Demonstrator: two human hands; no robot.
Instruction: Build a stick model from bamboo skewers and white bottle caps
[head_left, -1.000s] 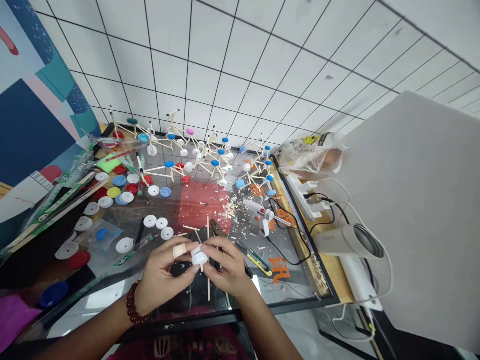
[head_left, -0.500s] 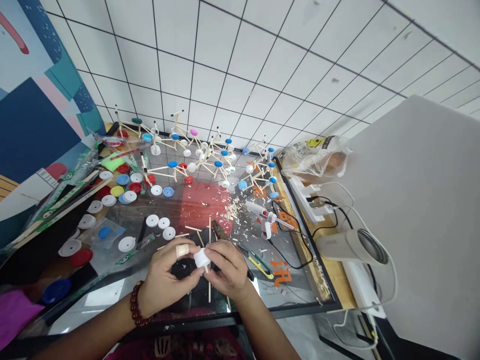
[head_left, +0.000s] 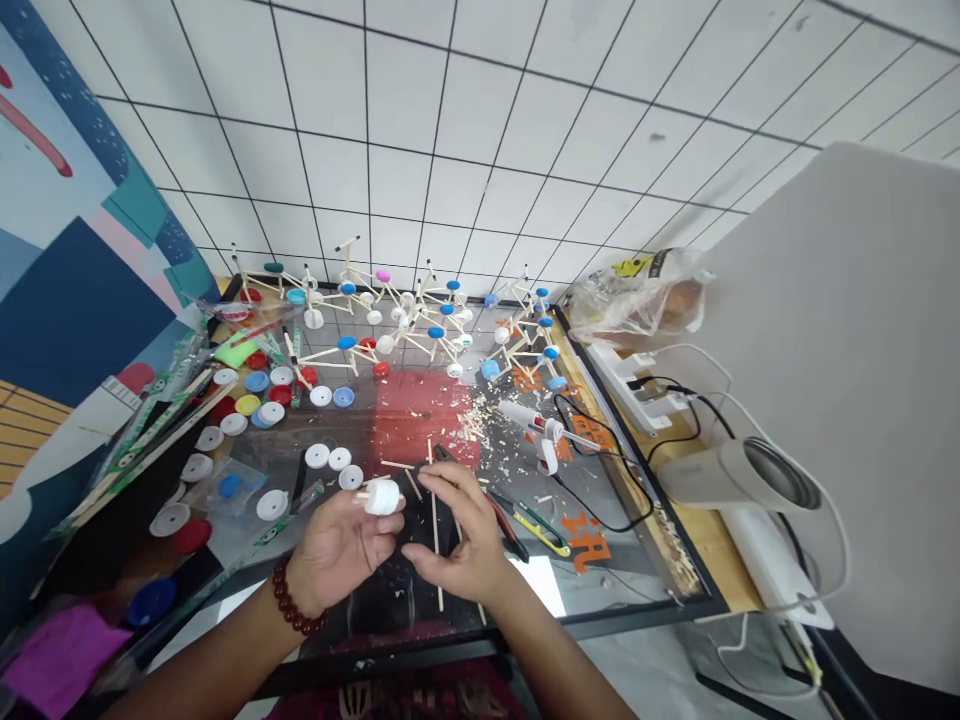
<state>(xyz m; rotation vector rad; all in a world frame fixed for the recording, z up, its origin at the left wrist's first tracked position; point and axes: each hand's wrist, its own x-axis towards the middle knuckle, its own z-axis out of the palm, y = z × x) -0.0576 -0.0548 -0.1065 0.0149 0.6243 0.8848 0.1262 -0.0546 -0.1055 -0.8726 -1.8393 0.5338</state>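
My left hand (head_left: 339, 548) pinches a white bottle cap piece (head_left: 383, 497), perhaps two caps together, with a short end of wooden stick poking out on its left. Just to the right, my right hand (head_left: 466, 535) is apart from it, thumb and fingers spread and nothing between them. Below and behind my hands, thin wooden sticks (head_left: 434, 520) lie on a dark patch of the glass table top. Beside the right hand are pliers with red handles (head_left: 504, 522), partly hidden, and a yellow and green tool (head_left: 541, 533).
A white glue gun (head_left: 541, 432) with a black cord lies at the right among wood crumbs. Stick-and-cap models (head_left: 436, 333) line the back. Loose caps (head_left: 234, 425) and a plastic packet (head_left: 232, 487) cover the left. A power strip (head_left: 630, 385) lies along the right.
My right hand has let go of the white cap piece and opened. My left hand has moved left and up with it, turning it. The view has shifted slightly.
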